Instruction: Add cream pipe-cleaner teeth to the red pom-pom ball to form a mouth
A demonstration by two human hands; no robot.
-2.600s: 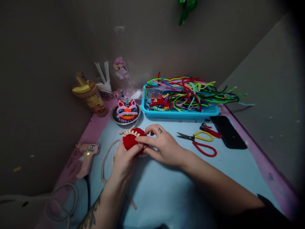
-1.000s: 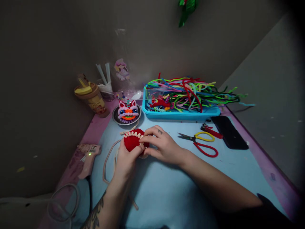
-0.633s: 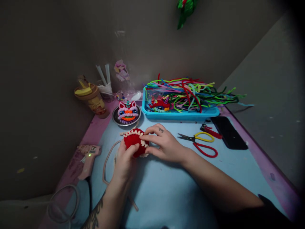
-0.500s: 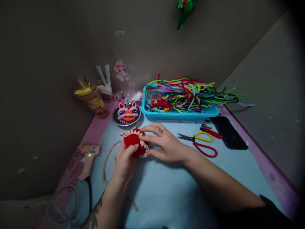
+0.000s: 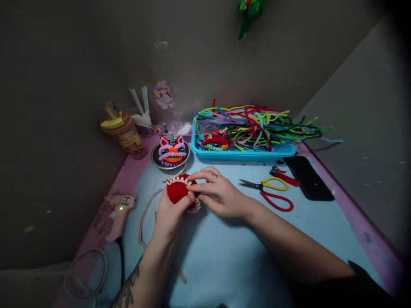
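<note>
My left hand (image 5: 172, 211) is closed around a rounded red fuzzy piece (image 5: 176, 193), its thumb pressed across the front toward the right. A curly cream pipe-cleaner trim (image 5: 180, 179) runs along the top of the piece and down its right side. The fingertips of my right hand (image 5: 221, 192) are closed on the right edge of the piece, at the trim, partly covering it. Beneath my left hand a pale pinkish pipe cleaner (image 5: 143, 222) curves over the blue mat; part of it is hidden by my forearm.
Behind stand a metal bowl (image 5: 155, 161) with a lilac lion-head figure (image 5: 172, 155) and a blue tray (image 5: 244, 157) of colourful pipe cleaners. Scissors (image 5: 257, 185), red-handled nippers (image 5: 287, 177) and a phone (image 5: 310, 179) lie right. A glue gun (image 5: 120, 218) with its cord lies left, near cups (image 5: 128, 136).
My left thumb has slid right across the red piece, up to the trim by my right fingertips. The piece has turned slightly, and my right fingers have shifted a little.
</note>
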